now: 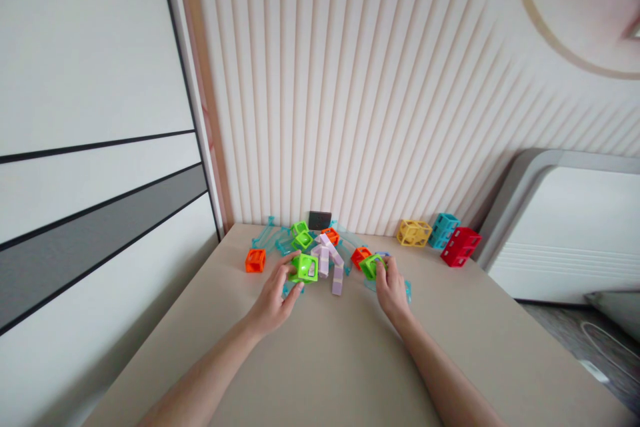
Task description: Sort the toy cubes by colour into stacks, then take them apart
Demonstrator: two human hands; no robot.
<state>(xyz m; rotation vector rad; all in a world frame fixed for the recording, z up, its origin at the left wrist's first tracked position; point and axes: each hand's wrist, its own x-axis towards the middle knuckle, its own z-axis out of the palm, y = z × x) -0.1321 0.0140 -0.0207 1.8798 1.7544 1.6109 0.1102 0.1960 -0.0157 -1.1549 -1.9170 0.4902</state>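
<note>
My left hand (274, 297) grips a bright green hollow cube (305, 267) at the near edge of a pile of plastic building pieces. My right hand (391, 287) closes its fingers on a second green cube (371, 265) on the pile's right side. Between the two hands lie pale lilac track pieces (331, 260), with orange-red cubes (359, 255) and clear teal pieces (270, 237) around them. Both forearms reach out over the beige table (330, 360).
An orange cube (255, 260) sits alone left of the pile. At the back right stand a yellow cube (414, 233), a teal block (444, 229) and a red block (461, 246). A small dark box (319, 219) leans on the ribbed wall. The table's right edge drops to the floor.
</note>
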